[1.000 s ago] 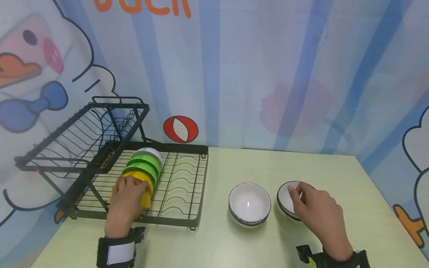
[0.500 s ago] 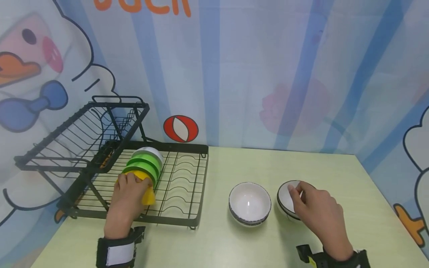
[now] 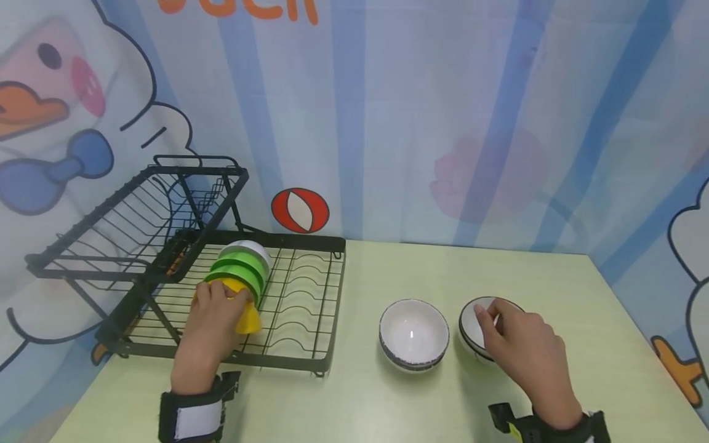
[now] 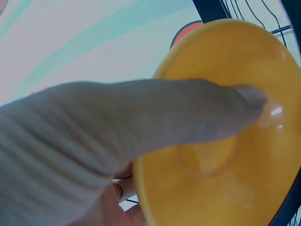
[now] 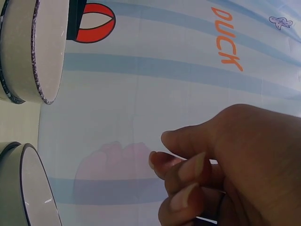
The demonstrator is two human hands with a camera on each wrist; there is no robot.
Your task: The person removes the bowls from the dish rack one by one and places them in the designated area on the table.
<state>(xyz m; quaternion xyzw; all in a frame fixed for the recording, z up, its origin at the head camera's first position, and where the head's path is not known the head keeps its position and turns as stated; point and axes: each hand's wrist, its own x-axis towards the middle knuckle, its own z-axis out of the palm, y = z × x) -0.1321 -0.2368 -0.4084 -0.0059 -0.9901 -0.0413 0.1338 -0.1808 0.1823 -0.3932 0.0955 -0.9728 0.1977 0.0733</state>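
In the head view my left hand (image 3: 209, 323) grips a yellow bowl (image 3: 250, 321) at the front of a row on the dish rack. The left wrist view shows my thumb lying across the inside of the yellow bowl (image 4: 207, 193), with other fingers behind its rim. Two green bowls (image 3: 242, 264) and a white one (image 3: 259, 248) stand tilted on edge behind it. My right hand (image 3: 526, 354) hovers over a stack of white bowls (image 3: 471, 326), its fingers loosely curled around nothing. Left of that hand stands another stack of dark-rimmed white bowls (image 3: 413, 332).
The black wire dish rack (image 3: 288, 364) covers the table's left side, with its raised upper tier (image 3: 111, 215) at the far left. A printed cloth (image 3: 399, 123) hangs behind the pale table (image 3: 365, 406).
The yellow bowl has tilted in my left hand, its lower edge shifting right and slightly up. My left fingers have moved slightly forward. My right hand stays almost still.
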